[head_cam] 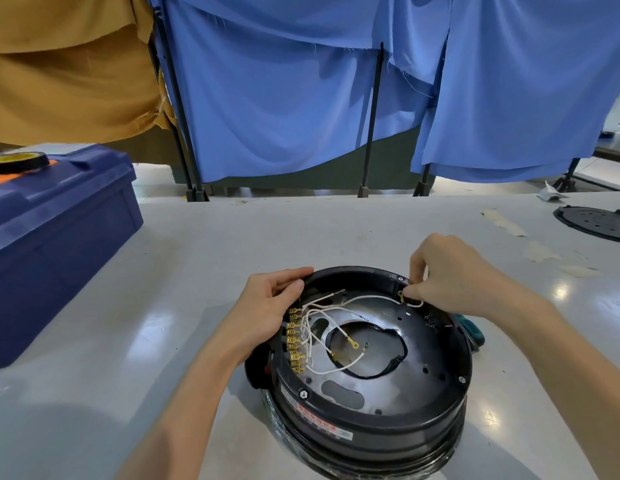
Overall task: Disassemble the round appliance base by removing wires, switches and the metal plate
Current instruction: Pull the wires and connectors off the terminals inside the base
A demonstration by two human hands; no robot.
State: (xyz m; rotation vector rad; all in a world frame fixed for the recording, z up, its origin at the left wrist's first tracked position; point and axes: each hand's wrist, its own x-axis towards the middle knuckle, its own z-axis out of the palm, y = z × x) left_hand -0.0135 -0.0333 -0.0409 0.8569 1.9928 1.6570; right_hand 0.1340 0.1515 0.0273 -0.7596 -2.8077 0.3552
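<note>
1. Step, as judged: free the white wire at the far-right rim of the round appliance base, which sits on the desk. Pull at the terminal, not the cord; brace the base.
2. Fingers of the right hand pinch closed on that wire end. The left hand curls over the far-left rim, gripping it.

head cam | wide-angle | faces forward and down | close above round base | single view
</note>
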